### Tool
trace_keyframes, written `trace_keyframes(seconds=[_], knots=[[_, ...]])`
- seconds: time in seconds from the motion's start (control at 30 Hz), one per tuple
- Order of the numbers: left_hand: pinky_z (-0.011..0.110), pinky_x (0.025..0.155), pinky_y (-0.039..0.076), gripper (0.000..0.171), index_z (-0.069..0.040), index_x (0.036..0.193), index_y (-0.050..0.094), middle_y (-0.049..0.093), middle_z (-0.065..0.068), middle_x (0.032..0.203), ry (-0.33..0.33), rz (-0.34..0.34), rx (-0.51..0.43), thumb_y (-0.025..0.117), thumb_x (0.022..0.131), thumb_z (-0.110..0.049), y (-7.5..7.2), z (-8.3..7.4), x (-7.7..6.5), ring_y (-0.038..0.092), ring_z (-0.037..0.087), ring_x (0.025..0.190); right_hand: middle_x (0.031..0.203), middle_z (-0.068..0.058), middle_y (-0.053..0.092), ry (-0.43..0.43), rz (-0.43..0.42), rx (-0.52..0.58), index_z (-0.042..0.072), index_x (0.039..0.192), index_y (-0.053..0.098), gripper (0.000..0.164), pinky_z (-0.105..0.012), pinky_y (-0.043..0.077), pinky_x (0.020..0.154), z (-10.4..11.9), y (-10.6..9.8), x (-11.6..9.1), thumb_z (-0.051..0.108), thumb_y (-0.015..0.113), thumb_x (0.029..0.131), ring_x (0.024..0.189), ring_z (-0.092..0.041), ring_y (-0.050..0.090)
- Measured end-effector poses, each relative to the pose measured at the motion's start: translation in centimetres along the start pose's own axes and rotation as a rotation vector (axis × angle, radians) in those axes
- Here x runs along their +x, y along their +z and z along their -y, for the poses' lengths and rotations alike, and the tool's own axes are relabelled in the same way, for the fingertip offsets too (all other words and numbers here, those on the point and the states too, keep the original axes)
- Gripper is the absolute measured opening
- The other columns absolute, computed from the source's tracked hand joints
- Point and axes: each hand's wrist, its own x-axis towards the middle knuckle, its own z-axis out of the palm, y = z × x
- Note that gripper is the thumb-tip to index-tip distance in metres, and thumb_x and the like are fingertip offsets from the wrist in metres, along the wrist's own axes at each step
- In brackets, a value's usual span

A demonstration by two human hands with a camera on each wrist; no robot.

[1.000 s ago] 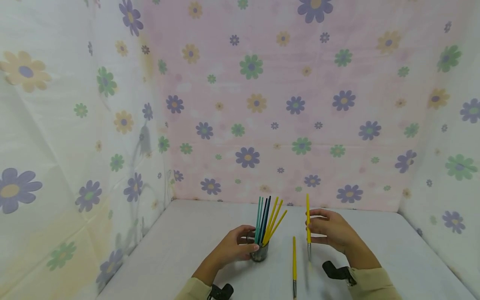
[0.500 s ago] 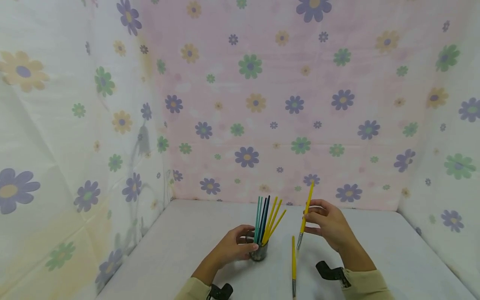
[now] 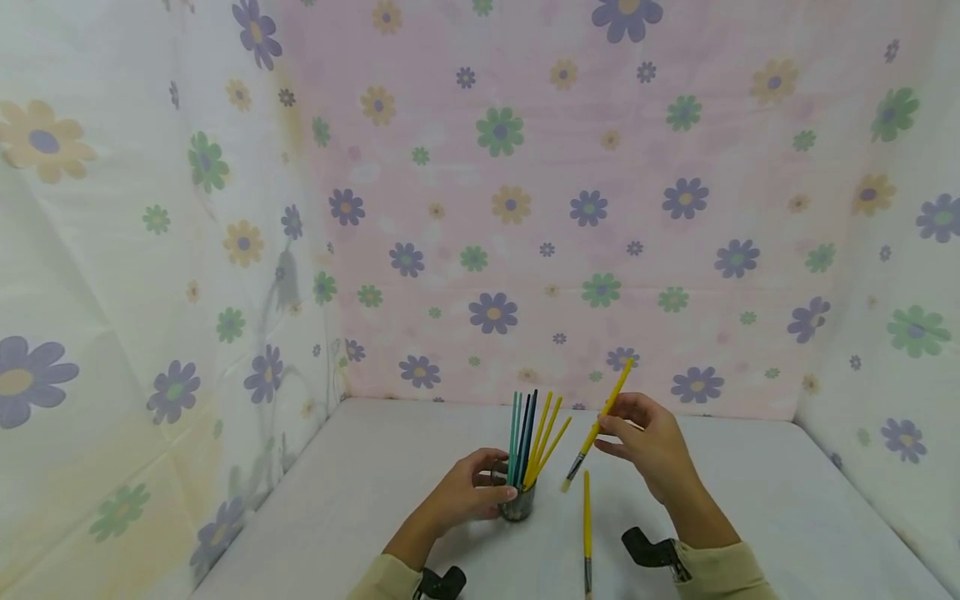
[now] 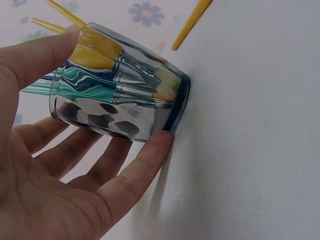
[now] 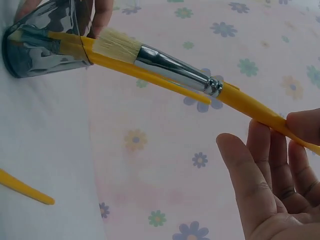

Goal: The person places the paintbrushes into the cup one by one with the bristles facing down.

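A clear glass (image 3: 517, 505) stands on the table, with several paintbrushes (image 3: 534, 437) in teal, dark blue and yellow leaning in it, bristles down. My left hand (image 3: 472, 490) holds the glass from its left side; the left wrist view shows the thumb near the rim and a fingertip by the base of the glass (image 4: 150, 120). To the right, my right hand (image 3: 648, 442) pinches a yellow paintbrush (image 3: 603, 412) by its handle. Its pale flat bristles (image 5: 117, 45) point down and left, in the air near the glass.
Another yellow paintbrush (image 3: 587, 525) lies on the white table (image 3: 390, 433), between the glass and my right wrist. Flower-patterned sheets (image 3: 502, 183) close off the back and both sides. Each wrist bears a black camera mount (image 3: 648, 548).
My right hand has moved left and tilted the upright yellow paintbrush, so its bristles now slant toward the glass. The left hand and glass have stayed in place.
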Motion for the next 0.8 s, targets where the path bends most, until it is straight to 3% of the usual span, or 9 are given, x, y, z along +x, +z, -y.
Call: trace_keyframes(seconds=[0.37, 0.8], knots=[[0.044, 0.079, 0.065, 0.061, -0.018, 0.137, 0.057, 0.064, 0.008, 0.131, 0.003, -0.036, 0.0, 0.087, 0.085, -0.031, 0.0, 0.1, 0.0, 0.064, 0.026, 0.117, 0.12, -0.022, 0.063, -0.087, -0.012, -0.032, -0.001, 0.126, 0.057, 0.034, -0.033, 0.062, 0.09, -0.5, 1.6, -0.3, 0.011, 0.073, 0.097, 0.103, -0.022, 0.075], [0.043, 0.076, 0.065, 0.063, -0.019, 0.134, 0.058, 0.065, 0.007, 0.127, 0.007, -0.052, 0.018, 0.09, 0.081, -0.034, 0.1, 0.0, 0.1, 0.065, 0.024, 0.113, 0.114, -0.015, 0.067, -0.139, 0.014, -0.13, 0.005, 0.119, 0.063, 0.028, -0.03, 0.061, 0.089, -2.3, 3.8, -0.5, 0.017, 0.075, 0.096, 0.103, -0.025, 0.075]])
